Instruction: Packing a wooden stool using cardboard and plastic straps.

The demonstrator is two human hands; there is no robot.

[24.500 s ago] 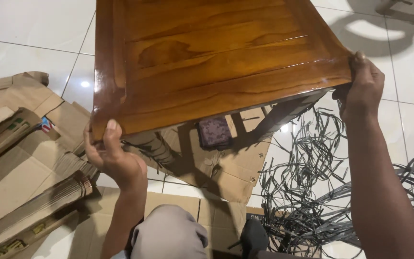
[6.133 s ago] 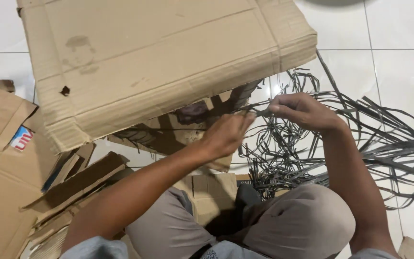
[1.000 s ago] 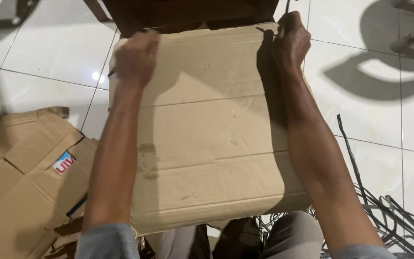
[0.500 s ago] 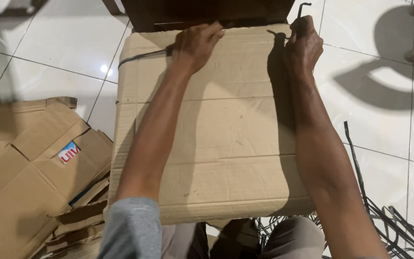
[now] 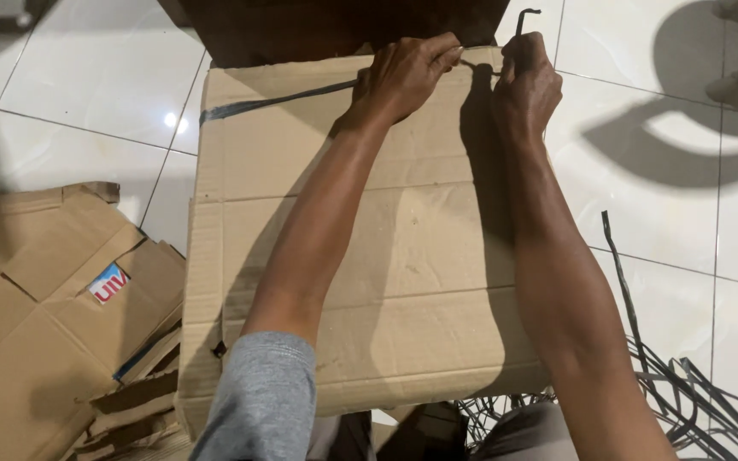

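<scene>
A brown cardboard sheet [image 5: 386, 256] lies folded over a dark wooden piece [image 5: 335, 26] whose far edge shows at the top. A dark plastic strap [image 5: 275, 101] runs across the cardboard's far edge. My left hand [image 5: 403, 77] grips the strap near the cardboard's top middle. My right hand [image 5: 524, 85] is closed on the strap's other end, which sticks up in a bent hook above the fist. The two hands are close together, nearly touching.
Flattened cardboard pieces [image 5: 53, 324] lie on the white tiled floor at the left. A tangle of dark plastic straps [image 5: 685, 393] spreads at the lower right. Shadows of a chair fall on the tiles at upper right.
My left hand has slid right along the strap from the cardboard's left corner to meet my right hand. More of the strap now lies stretched across the far edge.
</scene>
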